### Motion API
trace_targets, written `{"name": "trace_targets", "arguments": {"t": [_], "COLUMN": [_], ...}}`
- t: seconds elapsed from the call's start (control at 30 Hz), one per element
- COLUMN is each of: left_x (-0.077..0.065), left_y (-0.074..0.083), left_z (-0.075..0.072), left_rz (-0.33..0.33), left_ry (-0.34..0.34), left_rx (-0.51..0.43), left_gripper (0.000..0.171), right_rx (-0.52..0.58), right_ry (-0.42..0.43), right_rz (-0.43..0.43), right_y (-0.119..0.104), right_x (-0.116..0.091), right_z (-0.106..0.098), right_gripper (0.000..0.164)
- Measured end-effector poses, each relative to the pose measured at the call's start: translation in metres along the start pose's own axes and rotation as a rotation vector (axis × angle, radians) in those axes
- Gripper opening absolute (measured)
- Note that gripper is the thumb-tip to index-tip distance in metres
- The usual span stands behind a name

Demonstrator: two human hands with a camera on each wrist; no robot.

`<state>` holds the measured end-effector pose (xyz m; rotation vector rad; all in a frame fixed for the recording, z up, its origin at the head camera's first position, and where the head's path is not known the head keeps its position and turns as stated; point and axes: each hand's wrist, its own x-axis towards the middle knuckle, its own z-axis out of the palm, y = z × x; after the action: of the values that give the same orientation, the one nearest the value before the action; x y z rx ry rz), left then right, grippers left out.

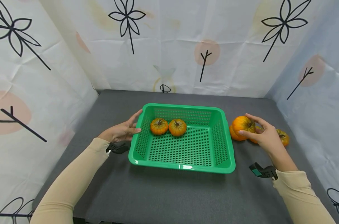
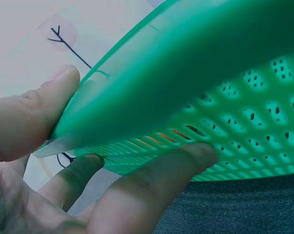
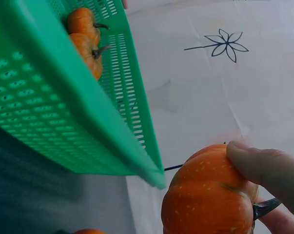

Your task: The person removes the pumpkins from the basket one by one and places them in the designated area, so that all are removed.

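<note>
A green plastic basket [image 1: 183, 168] with slotted walls is on the grey table, and two small orange pumpkins, one [image 1: 159, 126] beside the other [image 1: 177, 127], sit in its left part. My left hand [image 1: 124, 129] grips the basket's left side, thumb [image 2: 64, 97] at the rim and fingers [image 2: 156, 180] against the outer wall. To the right of the basket, my right hand [image 1: 260, 132] holds another orange pumpkin [image 3: 207, 195] between thumb and fingers, its dark stem toward the palm. This pumpkin overlaps others lying on the table in the head view.
Several more pumpkins lie right of the basket, including one [image 1: 234, 133] near its wall and another [image 1: 283, 137] beyond my right hand, which partly hides them. The grey table [image 1: 163, 196] runs back to white cloth walls [image 1: 180, 62] printed with plants.
</note>
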<state>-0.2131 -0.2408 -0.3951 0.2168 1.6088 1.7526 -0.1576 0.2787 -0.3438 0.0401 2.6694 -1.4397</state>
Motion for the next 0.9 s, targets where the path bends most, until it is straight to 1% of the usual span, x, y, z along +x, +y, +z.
{"name": "trace_targets", "arguments": {"t": [0.17,0.3,0.4,0.47,0.53,0.63,0.73,0.9], "left_x": [0.001,0.001,0.001,0.001,0.001,0.001,0.0,0.0], "left_y": [0.0,-0.001,-0.001,-0.001,-0.001,0.0,0.0,0.0], "left_z": [0.0,0.0,-0.001,-0.001,-0.001,-0.001,0.0,-0.001], "left_rz": [0.0,0.004,0.008,0.009,0.01,0.009,0.007,0.007], "left_ry": [0.004,0.007,0.002,-0.001,-0.003,-0.006,-0.008,-0.008], "left_rx": [0.01,0.021,0.02,0.015,0.008,0.0,-0.008,-0.011], "left_gripper": [0.095,0.094,0.094,0.094,0.094,0.095,0.096,0.097], "right_rx": [-0.003,-0.026,-0.044,-0.057,-0.064,-0.071,-0.079,-0.125], "right_ry": [0.048,0.076,0.092,0.101,0.104,0.1,0.095,0.091], "right_rz": [-0.025,-0.001,-0.006,-0.037,-0.064,-0.083,-0.084,-0.095], "right_y": [0.016,0.027,0.034,0.039,0.043,0.049,0.054,0.062], "right_x": [-0.005,-0.009,-0.012,-0.014,-0.015,-0.017,-0.019,-0.021], "right_z": [0.002,0.004,0.005,0.007,0.009,0.012,0.014,0.019], "right_gripper": [0.08,0.08,0.079,0.078,0.078,0.079,0.08,0.078]}}
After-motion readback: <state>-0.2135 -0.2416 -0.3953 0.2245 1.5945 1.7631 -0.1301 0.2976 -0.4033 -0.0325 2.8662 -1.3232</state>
